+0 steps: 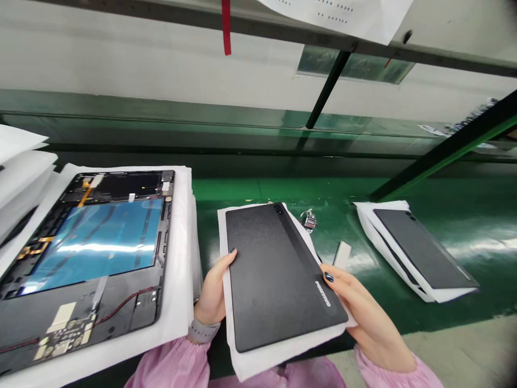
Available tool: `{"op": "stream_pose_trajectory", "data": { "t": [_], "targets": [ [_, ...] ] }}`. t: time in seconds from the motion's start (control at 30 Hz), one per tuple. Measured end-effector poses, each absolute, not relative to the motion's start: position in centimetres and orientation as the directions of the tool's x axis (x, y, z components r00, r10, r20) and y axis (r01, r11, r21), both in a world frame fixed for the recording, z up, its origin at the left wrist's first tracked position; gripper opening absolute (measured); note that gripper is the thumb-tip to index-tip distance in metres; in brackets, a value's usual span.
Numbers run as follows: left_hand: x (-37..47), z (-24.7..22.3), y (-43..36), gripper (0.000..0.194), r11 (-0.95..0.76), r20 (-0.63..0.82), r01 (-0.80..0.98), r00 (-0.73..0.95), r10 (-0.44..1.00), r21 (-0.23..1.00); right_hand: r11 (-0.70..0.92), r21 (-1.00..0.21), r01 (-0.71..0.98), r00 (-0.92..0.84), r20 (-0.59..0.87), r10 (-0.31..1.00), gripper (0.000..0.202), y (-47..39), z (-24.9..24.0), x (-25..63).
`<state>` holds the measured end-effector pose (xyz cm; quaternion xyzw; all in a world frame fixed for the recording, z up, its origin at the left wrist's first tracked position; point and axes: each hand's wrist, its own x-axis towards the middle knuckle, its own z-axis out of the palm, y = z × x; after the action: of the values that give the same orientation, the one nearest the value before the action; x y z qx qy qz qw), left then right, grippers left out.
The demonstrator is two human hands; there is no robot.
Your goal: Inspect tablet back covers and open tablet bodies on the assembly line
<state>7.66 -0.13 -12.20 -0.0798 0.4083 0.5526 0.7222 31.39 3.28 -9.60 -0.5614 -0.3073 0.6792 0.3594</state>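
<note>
Nearest the camera: black POSITIVO tablet [274, 280], judged light, stiff, slick-backed, likely fragile; best held by opposite long edges. Left grip [212, 291] clasps its nine-o'clock edge and right grip [357, 304] its four-o'clock edge, white sheeting [246, 365] beneath. Outward: opened tablet [105, 242] at nine o'clock; second black tablet [422, 248] at three, over the green worktop [385, 304].

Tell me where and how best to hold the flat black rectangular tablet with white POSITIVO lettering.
I'd take the tablet by its two long edges, one hand from each side, thumbs on top, fingers under the thin white sheet. It is flat and broad, with no handle, and the small dark lenses sit at its far end. The left hand and right hand are at those edges.
</note>
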Motion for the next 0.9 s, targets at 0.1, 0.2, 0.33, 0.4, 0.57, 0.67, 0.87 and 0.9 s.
{"op": "stream_pose_trajectory", "data": {
  "t": [0.1, 0.2, 0.33, 0.4, 0.57, 0.67, 0.87, 0.9],
  "targets": [
    [7.4, -11.9, 0.1, 0.033, 0.409, -0.707, -0.875, 0.117, 0.698, 0.260, -0.473, -0.878, -0.068, -0.095, -0.466, 0.879, 0.042, 3.0, -9.4, 31.6],
    [7.1, -12.0, 0.3, 0.029, 0.402, -0.689, -0.895, 0.170, 0.705, 0.191, -0.399, -0.916, -0.033, -0.188, -0.387, 0.903, 0.044, 2.7, -9.0, 31.9],
    [6.9, -12.3, 0.4, 0.031, 0.393, -0.681, -0.901, 0.173, 0.712, 0.182, -0.351, -0.934, -0.065, -0.288, -0.319, 0.903, 0.044, 2.3, -8.6, 32.4],
    [6.9, -12.3, 0.4, 0.035, 0.404, -0.678, -0.897, 0.184, 0.711, 0.180, -0.378, -0.922, -0.080, -0.299, -0.340, 0.892, 0.042, 2.4, -8.7, 32.4],
    [7.1, -12.2, 0.4, 0.036, 0.416, -0.652, -0.883, 0.186, 0.735, 0.217, -0.493, -0.855, -0.159, -0.277, -0.440, 0.854, 0.034, 3.2, -9.2, 31.7],
    [7.2, -12.2, 0.5, 0.038, 0.414, -0.644, -0.879, 0.177, 0.744, 0.237, -0.515, -0.822, -0.241, -0.266, -0.455, 0.850, 0.053, 3.9, -10.2, 31.2],
    [7.3, -13.2, -0.5, 0.041, 0.431, -0.539, -0.856, 0.229, 0.811, 0.286, -0.581, -0.760, -0.291, -0.440, -0.433, 0.787, 0.034, 4.3, -12.3, 30.3],
    [7.2, -13.5, -0.8, 0.038, 0.430, -0.487, -0.850, 0.249, 0.837, 0.304, -0.588, -0.752, -0.298, -0.467, -0.423, 0.777, 0.031, 4.2, -12.4, 30.2]
  ]
}}
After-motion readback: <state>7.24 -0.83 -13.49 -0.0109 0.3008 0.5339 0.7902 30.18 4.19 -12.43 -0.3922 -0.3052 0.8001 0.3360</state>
